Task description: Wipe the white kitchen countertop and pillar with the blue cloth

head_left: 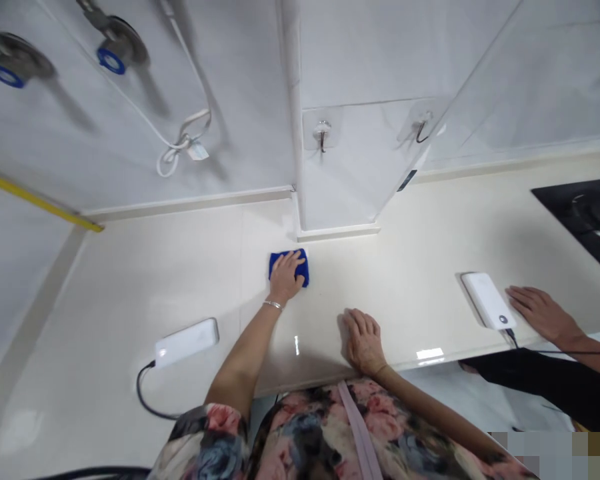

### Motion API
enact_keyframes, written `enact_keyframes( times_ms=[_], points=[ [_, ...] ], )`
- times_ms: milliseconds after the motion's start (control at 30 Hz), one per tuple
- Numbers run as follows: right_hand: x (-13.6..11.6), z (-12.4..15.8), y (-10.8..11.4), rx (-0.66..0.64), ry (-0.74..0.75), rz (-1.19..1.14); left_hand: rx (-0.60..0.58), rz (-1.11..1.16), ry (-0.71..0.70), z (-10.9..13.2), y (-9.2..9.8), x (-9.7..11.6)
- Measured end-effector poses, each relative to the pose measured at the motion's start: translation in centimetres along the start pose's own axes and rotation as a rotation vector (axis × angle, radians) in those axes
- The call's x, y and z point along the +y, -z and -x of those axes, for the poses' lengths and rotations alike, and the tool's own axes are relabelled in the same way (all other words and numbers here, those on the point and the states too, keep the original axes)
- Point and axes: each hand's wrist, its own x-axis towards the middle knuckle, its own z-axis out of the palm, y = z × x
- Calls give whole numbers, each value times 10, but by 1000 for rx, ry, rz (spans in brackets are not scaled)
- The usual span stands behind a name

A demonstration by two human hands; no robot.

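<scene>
A folded blue cloth (304,269) lies on the cream countertop (190,267), close to the foot of the wall column. My left hand (286,275), with a silver bracelet at its wrist, presses down on the cloth, fingers over its top and thumb at its right side. Part of the cloth is hidden beneath the palm. Lower and to the right, my right hand (365,340) rests on the counter near its front edge. Its fingers are loosely bent and hold nothing.
White power banks lie on the counter at left (187,342) and right (489,300), each with a black cable. Another person's hand (543,312) rests beside the right one. A black gas stove (587,213) sits far right. The tiled column (340,180) carries hooks.
</scene>
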Motion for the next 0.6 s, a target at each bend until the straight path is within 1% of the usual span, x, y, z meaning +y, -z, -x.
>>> enact_keyframes(
  times_ms=[200,267,333,400,467,533,600],
  points=[
    [5,1,-3,39,39,-68,-13,53,-11,64,-26,69],
    [7,0,-3,60,49,-101,-19,66,-24,83,-32,87],
    [12,-1,-1,77,64,-132,-38,74,-42,102,-35,101],
    [19,-2,1,67,104,-159,-61,70,-62,121,-33,107],
    [30,-3,3,44,176,-192,-80,48,-89,141,-28,105],
    [43,-1,5,51,248,-244,-88,8,-116,160,-21,96],
    [55,4,7,104,275,-294,-70,-43,-122,175,-15,83]
  ],
)
